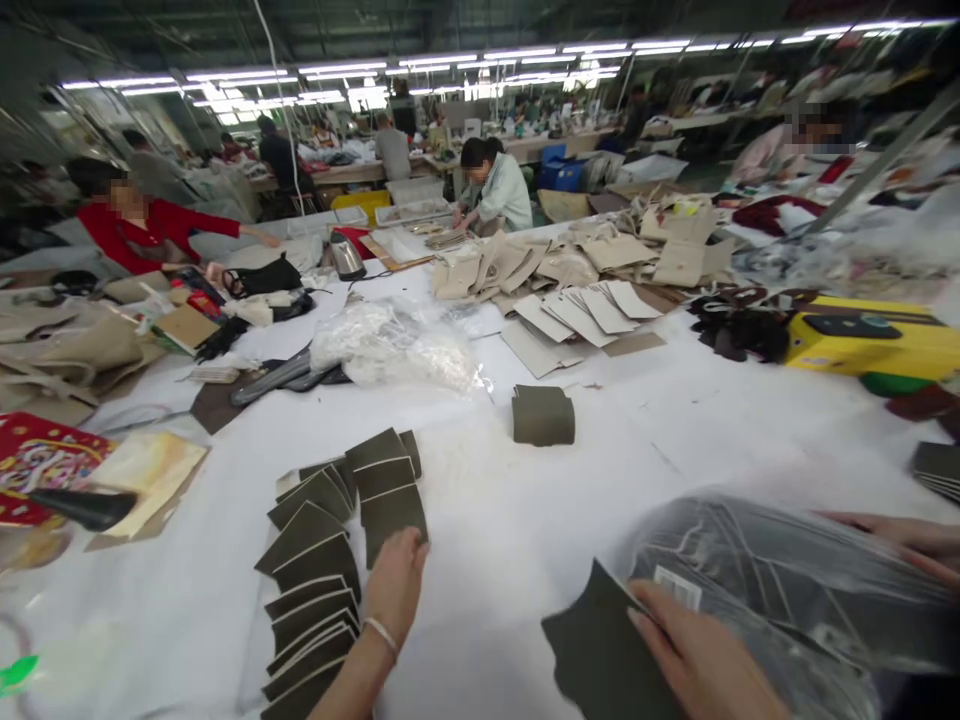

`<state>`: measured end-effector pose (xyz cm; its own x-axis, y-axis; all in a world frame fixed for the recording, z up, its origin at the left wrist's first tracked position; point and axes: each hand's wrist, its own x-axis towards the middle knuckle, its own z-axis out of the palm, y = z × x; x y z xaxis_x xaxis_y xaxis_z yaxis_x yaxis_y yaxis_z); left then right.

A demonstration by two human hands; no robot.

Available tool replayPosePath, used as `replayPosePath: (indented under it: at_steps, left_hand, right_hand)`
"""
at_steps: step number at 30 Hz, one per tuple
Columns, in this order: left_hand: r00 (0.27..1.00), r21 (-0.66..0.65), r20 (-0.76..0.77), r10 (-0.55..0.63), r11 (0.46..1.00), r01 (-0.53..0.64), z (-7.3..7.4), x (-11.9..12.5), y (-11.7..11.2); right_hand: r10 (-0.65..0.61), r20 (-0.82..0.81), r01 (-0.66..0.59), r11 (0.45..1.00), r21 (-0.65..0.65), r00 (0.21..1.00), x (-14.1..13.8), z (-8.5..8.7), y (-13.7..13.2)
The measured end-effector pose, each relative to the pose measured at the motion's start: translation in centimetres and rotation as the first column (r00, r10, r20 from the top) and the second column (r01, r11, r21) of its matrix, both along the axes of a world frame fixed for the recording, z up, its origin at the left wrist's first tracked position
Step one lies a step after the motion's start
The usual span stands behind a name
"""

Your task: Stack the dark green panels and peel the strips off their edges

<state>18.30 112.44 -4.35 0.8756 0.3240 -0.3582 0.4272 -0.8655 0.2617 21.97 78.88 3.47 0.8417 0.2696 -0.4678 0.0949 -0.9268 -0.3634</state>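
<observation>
My right hand (pixel 694 645) grips a dark olive-green cut piece (pixel 600 640) with scalloped edges, thumb on top. The piece looks like leather or coated fabric. My left hand (pixel 397 580), with a thin bracelet at the wrist, has its fingers pinched at the lower right corner of an olive panel (pixel 390 510). That panel tops a short row of overlapping panels. To its left, a longer fanned row of similar pieces (pixel 311 600) with pale edges runs toward me. A single curved olive piece (pixel 544 415) lies apart, farther back.
Beside my right hand lies a clear plastic bag (pixel 750 580) with dark contents; another person's hand (pixel 907 535) is at its far side. Pale panels (pixel 585 315), crumpled plastic (pixel 397 345) and a yellow box (pixel 870 340) stand farther back. Several people work beyond.
</observation>
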Motion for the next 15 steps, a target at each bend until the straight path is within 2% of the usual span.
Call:
replayPosePath:
  at_steps: [2, 3, 5, 8, 10, 12, 15]
  left_hand:
    - [0.995, 0.128, 0.038, 0.093, 0.987, -0.097, -2.2, 2.2, 2.5]
    - [0.991, 0.171, 0.039, 0.129, 0.976, -0.134, -3.3, 3.0, 3.5]
    - [0.984, 0.224, 0.019, 0.176, 0.959, -0.176, -5.2, 4.2, 5.0]
    - [0.982, 0.272, -0.007, 0.188, 0.946, -0.179, -7.1, 5.1, 6.3]
    - [0.984, 0.301, -0.011, 0.177, 0.939, -0.166, -7.8, 5.5, 7.0]
    - [0.985, 0.313, -0.026, 0.172, 0.937, -0.156, -7.9, 6.1, 7.7]
    - [0.986, 0.251, -0.079, 0.147, 0.960, -0.123, -6.8, 6.5, 8.0]
  right_hand:
    - [-0.049, 0.145, 0.085, 0.963, -0.254, 0.988, 4.8, 0.7, 1.1]
    - [-0.068, 0.198, 0.130, 0.939, -0.318, 0.978, 7.3, 0.7, 1.8]
    - [-0.099, 0.266, 0.192, 0.917, -0.350, 0.959, 11.9, 0.1, 3.3]
    - [-0.149, 0.301, 0.247, 0.914, -0.321, 0.942, 17.8, -1.9, 6.0]
    - [-0.197, 0.287, 0.274, 0.927, -0.257, 0.937, 21.2, -3.2, 8.1]
    - [-0.264, 0.258, 0.313, 0.935, -0.169, 0.929, 23.9, -3.8, 10.3]
    - [-0.377, 0.215, 0.390, 0.921, -0.016, 0.901, 25.9, -2.8, 12.8]
